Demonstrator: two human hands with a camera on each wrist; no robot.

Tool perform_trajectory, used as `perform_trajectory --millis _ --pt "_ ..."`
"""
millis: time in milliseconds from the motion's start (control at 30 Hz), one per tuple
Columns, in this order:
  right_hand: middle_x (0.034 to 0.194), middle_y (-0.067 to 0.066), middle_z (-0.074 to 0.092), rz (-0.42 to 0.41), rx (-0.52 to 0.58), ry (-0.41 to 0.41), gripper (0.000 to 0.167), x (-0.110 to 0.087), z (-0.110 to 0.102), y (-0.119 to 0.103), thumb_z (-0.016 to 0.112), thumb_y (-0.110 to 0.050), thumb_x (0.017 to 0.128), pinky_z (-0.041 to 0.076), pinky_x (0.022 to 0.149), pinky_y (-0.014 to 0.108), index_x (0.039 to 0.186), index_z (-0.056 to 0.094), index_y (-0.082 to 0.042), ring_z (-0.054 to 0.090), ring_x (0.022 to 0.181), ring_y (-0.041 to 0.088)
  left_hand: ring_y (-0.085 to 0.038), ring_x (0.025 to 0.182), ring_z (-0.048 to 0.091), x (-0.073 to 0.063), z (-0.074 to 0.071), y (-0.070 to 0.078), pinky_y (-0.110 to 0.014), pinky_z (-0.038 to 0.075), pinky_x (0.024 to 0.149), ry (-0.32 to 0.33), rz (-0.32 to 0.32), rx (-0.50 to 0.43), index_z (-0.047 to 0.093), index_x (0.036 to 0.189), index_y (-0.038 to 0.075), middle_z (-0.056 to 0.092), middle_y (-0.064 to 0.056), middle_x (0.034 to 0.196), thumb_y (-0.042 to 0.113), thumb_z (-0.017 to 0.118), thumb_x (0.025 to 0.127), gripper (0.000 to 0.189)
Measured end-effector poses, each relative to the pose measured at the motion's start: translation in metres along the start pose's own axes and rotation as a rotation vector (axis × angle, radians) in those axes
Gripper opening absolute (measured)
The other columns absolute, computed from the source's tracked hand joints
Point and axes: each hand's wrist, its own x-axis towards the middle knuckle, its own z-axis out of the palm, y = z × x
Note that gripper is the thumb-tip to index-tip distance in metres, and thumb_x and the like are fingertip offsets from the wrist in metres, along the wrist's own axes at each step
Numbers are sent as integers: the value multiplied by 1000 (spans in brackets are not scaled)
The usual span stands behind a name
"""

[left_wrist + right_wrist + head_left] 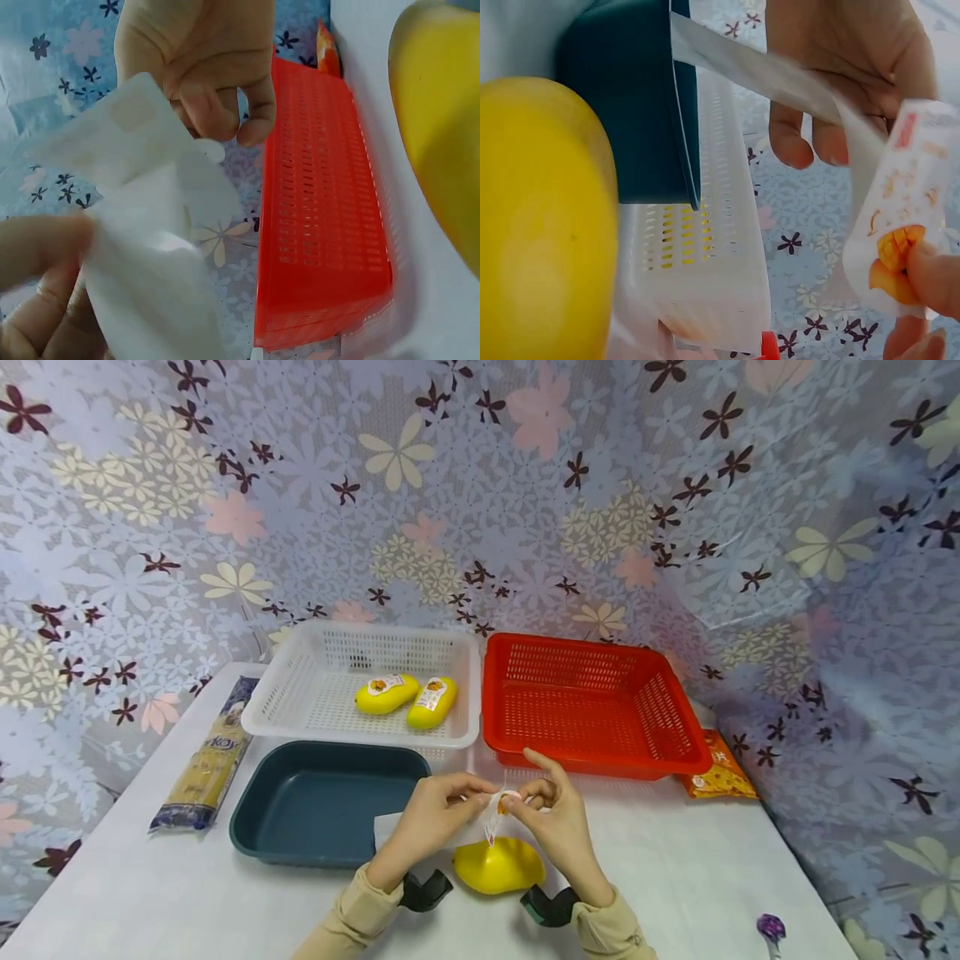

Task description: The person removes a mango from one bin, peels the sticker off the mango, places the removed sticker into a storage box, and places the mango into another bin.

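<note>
Above a yellow mango [497, 867] lying on the white table, both hands work at a sticker strip. My left hand [431, 814] pinches the white backing strip [154, 277], which trails toward the dark teal tray [330, 852]. My right hand [558, 822] pinches a label [900, 225] with a mango picture between thumb and finger; its index finger points up in the head view. In the right wrist view, the label's lower end is in the right fingers and the strip runs behind it to the left hand. Whether the label is fully off the strip, I cannot tell.
Behind the tray stands a white basket [288, 718] with two labelled mangoes [386, 695]. A red basket [592, 764] is to its right, beside an orange packet [720, 772]. A long pasta packet [206, 760] lies at left, a purple-wrapped lollipop [771, 927] at front right.
</note>
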Motion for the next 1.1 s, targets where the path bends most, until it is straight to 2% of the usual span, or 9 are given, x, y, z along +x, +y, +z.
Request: perform_trajectory --millis 100,200,333,467,600,700,800,900,1100 --pt "79 9 64 -11 -11 21 65 -1 0 0 80 -10 78 45 64 20 137 52 -14 53 65 10 -10 79 62 -1 2 3 -20 51 72 -16 -21 -6 73 106 12 74 -3 96 24 69 90 20" --pt "80 7 63 -32 -26 34 66 -1 1 1 81 -11 77 45 65 22 136 52 -13 53 66 9 -13 87 65 -3 5 5 -25 53 79 -19 -15 53 71 110 15 73 1 96 27 76 84 29" --pt "80 6 63 -55 -52 54 64 -1 3 1 82 -13 76 47 75 26 134 55 -15 56 75 12 -14 89 66 -4 8 5 -30 55 82 17 54 196 70 110 15 73 0 96 15 77 80 31" --pt "87 6 67 -43 -79 70 64 -1 7 2 84 -14 74 47 84 33 132 56 -21 58 89 19 -14 83 66 -3 9 5 -29 54 77 61 93 258 72 106 13 73 -1 91 4 75 78 29" --pt "116 9 63 -58 -120 63 74 -2 9 3 85 -16 73 51 84 36 138 51 -18 59 100 24 -14 78 65 -3 8 4 -26 53 73 75 97 267 73 104 13 73 -1 89 2 74 78 29" --pt "131 14 56 -83 -80 23 75 0 5 5 83 -11 75 53 85 32 141 47 -14 59 105 23 -12 77 64 -3 5 3 -27 52 75 61 85 247 73 105 14 74 0 89 2 72 79 29" --pt "115 12 64 -70 30 -55 67 2 -1 6 76 -2 80 53 84 24 140 46 -10 62 97 17 -9 78 63 -3 2 3 -30 52 79 43 61 207 73 106 15 73 2 87 2 71 79 30" --pt "91 1 67 -44 101 -111 57 3 -6 6 71 1 84 53 79 19 136 49 -5 63 84 10 -8 77 62 -3 0 2 -31 51 81 41 36 184 72 108 18 73 3 85 5 72 79 31" --pt "82 -8 64 -8 118 -63 49 2 -6 3 71 0 84 53 74 18 130 55 -3 61 77 9 -13 83 66 -5 -7 2 -35 53 84 65 16 215 70 113 19 73 3 88 13 74 82 33"
